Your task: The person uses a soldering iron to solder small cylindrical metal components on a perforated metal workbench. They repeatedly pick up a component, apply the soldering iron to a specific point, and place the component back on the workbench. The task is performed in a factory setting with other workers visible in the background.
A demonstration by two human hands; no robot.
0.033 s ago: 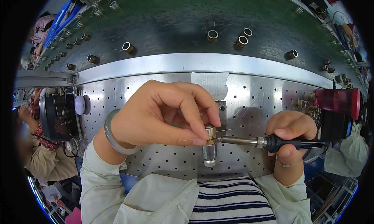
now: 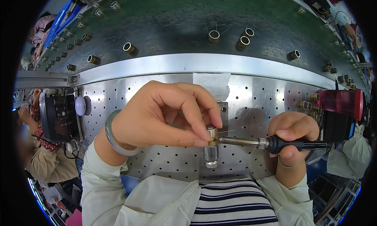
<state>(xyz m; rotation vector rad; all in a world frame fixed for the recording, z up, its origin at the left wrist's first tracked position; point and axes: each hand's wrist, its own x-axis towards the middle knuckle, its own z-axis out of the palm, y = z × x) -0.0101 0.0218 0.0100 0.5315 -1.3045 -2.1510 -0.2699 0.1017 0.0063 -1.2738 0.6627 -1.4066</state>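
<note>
My left hand (image 2: pixel 165 116) is closed in a pinch, thumb and index finger at a small wire-leaded coil (image 2: pixel 213 139) on a shiny metal post (image 2: pixel 211 154). Thin wire ends stick out to both sides of the coil. Fingertips cover part of it, so the exact grip is partly hidden. My right hand (image 2: pixel 294 133) is closed around the black handle of a soldering iron (image 2: pixel 245 142). Its metal barrel points left, and the tip meets the coil's right side. Behind the post is a metal bracket (image 2: pixel 224 112), partly covered by my fingers.
A perforated metal worktop (image 2: pixel 172 161) lies under my hands, with a white paper piece (image 2: pixel 212 84) at its far edge. Beyond a metal rail (image 2: pixel 157 65), a green belt (image 2: pixel 169 25) carries several ring-shaped coils. More coils (image 2: pixel 308 105) stand right, beside a red-fronted box (image 2: pixel 341 103).
</note>
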